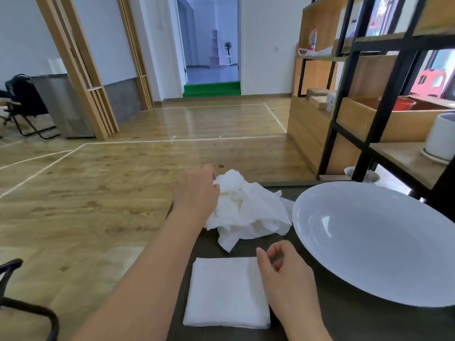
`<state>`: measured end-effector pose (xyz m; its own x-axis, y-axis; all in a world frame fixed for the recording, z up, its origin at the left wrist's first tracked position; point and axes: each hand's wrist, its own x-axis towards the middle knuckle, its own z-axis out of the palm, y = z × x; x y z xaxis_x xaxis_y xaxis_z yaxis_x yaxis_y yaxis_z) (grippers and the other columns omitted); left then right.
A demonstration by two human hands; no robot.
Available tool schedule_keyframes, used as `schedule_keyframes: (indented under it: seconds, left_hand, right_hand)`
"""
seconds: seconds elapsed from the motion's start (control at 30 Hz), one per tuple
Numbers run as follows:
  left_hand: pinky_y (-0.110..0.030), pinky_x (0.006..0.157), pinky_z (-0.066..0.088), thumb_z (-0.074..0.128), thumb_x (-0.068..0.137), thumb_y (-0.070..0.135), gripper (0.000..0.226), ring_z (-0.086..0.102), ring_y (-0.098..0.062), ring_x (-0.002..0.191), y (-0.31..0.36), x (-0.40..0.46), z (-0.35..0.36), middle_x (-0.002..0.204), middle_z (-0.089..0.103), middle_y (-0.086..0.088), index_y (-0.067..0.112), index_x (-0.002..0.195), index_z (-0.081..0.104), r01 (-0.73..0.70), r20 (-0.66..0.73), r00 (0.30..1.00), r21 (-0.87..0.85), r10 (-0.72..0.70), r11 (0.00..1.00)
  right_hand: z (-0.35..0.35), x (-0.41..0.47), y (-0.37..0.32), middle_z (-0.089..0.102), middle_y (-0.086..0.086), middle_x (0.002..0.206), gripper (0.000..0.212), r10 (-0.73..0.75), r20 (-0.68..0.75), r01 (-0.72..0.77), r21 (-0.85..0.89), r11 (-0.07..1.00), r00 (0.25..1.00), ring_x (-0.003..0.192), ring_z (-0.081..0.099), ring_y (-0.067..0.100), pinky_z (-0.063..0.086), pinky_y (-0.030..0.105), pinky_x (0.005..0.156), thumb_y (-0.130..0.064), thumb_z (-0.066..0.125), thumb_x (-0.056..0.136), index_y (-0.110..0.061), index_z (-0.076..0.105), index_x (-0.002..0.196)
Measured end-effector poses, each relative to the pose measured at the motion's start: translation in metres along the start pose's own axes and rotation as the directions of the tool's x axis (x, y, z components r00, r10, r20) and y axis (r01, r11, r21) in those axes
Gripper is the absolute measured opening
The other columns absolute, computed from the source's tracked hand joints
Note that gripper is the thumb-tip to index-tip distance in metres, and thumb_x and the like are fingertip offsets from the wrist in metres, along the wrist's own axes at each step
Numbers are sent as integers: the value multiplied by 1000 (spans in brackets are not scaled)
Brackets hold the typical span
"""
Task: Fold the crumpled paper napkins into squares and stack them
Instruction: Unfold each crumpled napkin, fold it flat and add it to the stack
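Right now the left hand (197,190) reaches forward onto the pile of crumpled napkins (248,212), which lies at the far left part of the dark counter (344,316), just beside the rim of a large white plate (374,242). Its fingers curl over the upper left of the pile and touch the paper, but their tips are hidden behind the hand — whether that grip is actually closed on a napkin cannot be told.

Nearer the camera, a folded napkin (226,291) lies flat as a neat white square on the counter, near its left edge and apart from the crumpled pile. The right hand (285,274) rests at that square's right side, the heel of the hand overlapping the paper's right edge. Its thumb and forefinger are bent toward each other with a small gap between them — a loose grip, pinching nothing visible.

The plate is empty and fills the right of the counter. Beyond the counter's edge is a wooden floor (123,168), and a shelf unit (369,94) stands to the right.
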<state>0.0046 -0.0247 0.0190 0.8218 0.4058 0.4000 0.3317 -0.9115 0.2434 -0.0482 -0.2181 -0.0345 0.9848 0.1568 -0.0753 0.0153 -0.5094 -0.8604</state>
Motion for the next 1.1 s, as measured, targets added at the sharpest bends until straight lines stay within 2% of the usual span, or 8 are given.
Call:
schedule_keyframes:
  seconds: [0.13, 0.3, 0.5, 0.6, 0.67, 0.77, 0.87, 1.1]
  left_hand:
    - [-26, 77, 41, 61, 84, 18, 32, 54, -20, 105, 1, 39, 24, 114, 59, 1, 21, 116, 60, -69, 286, 956, 7, 64, 998]
    - [-27, 68, 46, 57, 88, 16, 19, 62, -19, 87, 6, 44, 32, 95, 68, 3, 24, 94, 73, -57, 315, 947, -30, 64, 998]
    - [-25, 76, 42, 57, 84, 20, 28, 57, -14, 97, 6, 37, 26, 104, 59, 10, 30, 109, 67, -61, 478, 875, -54, 79, 997]
    - [-26, 60, 37, 55, 81, 17, 16, 47, -16, 70, 5, 32, 29, 77, 51, 8, 32, 75, 57, -77, 406, 911, -16, 77, 997]
    - [-27, 51, 28, 52, 84, 15, 26, 36, -18, 57, 7, 29, 29, 60, 43, 2, 23, 59, 47, -68, 333, 940, -18, 70, 998]
    - [-25, 49, 35, 53, 89, 17, 25, 48, -15, 58, 7, 25, 23, 60, 55, 5, 19, 69, 68, -43, 283, 958, -44, 54, 998]
    - [-29, 64, 51, 62, 87, 20, 14, 62, -15, 75, 6, 24, 19, 80, 70, 4, 17, 84, 76, -23, 265, 963, -80, 43, 997]
    - [-31, 66, 42, 58, 91, 13, 18, 50, -18, 72, 5, 24, 15, 78, 58, 3, 20, 80, 71, -4, 211, 976, -194, 46, 981]
  right_hand:
    - [-2, 9, 4, 60, -4, 69, 19, -11, -9, 12, 56, 998, 1000, 63, 56, 6, 38, 14, 55, -40, 58, 90, -25, 52, 80]
    - [-4, 16, 6, 60, -4, 70, 18, -3, -35, 6, 109, 994, 999, 65, 57, 7, 41, 15, 57, -40, 58, 89, -26, 53, 79]
    - [-1, 13, 5, 59, -7, 71, 18, -11, -20, 14, 114, 993, 1000, 66, 57, 6, 41, 14, 56, -41, 56, 91, -28, 52, 79]
    - [0, 10, 5, 59, -7, 71, 19, -25, -26, 28, 103, 994, 999, 65, 55, 6, 38, 13, 54, -42, 54, 91, -28, 52, 79]
    - [0, 9, 5, 58, -8, 72, 18, -40, -30, 42, 95, 995, 999, 67, 55, 5, 37, 13, 54, -42, 54, 91, -28, 52, 80]
    - [0, 9, 5, 58, -11, 75, 15, -48, -22, 50, 87, 995, 999, 68, 56, 4, 37, 12, 55, -41, 54, 92, -29, 53, 83]
    - [-1, 10, 5, 58, -11, 76, 14, -61, -20, 63, 73, 995, 998, 68, 55, 3, 35, 11, 54, -41, 54, 92, -29, 53, 85]
    - [-3, 11, 7, 57, -12, 76, 14, -69, -23, 70, 61, 996, 997, 69, 55, 2, 35, 11, 54, -40, 53, 92, -30, 52, 83]
